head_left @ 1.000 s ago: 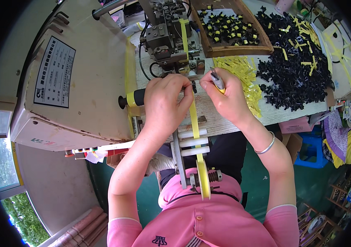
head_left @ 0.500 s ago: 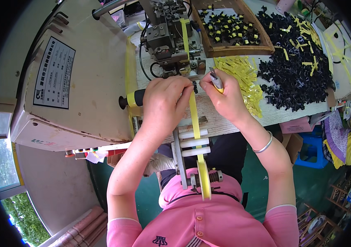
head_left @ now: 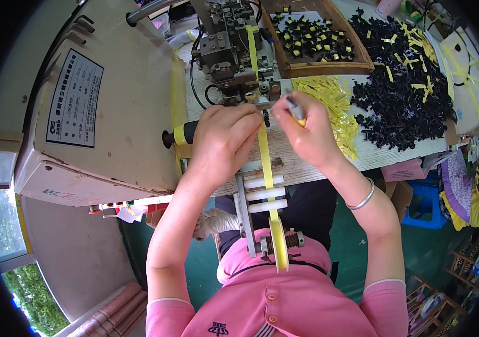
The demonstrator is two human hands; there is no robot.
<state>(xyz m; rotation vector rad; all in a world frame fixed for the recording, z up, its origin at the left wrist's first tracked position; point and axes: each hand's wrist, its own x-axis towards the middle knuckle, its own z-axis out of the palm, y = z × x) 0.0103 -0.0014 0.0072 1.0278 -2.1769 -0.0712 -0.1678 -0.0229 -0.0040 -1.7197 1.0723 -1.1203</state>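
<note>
My left hand [head_left: 228, 132] is closed at the machine's front, its fingertips pinching a small black part [head_left: 266, 117] above the yellow tape [head_left: 264, 154]. To its right, my right hand [head_left: 307, 126] wraps round a short pointed tool with a grey and yellow handle [head_left: 294, 108]; motion smears it and its exact kind is unclear. The right thumb and forefinger come close to the black part; whether they pinch anything is not clear. The tape runs from a reel [head_left: 278, 244] near my waist, over white rollers [head_left: 266, 194], toward the metal machine head [head_left: 225, 53].
A wooden tray [head_left: 329, 68] holds black parts with yellow strips on them. Right of the machine lie cut yellow strips [head_left: 326, 106] and a large heap of black parts [head_left: 402, 106]. A beige machine cabinet [head_left: 121, 129] stands close on the left. A blue stool [head_left: 426, 205] is at the right.
My right hand has shifted slightly, with the tool in it turned and blurred. My left fingers have closed slightly over the black part. The tape and heaps look the same.
</note>
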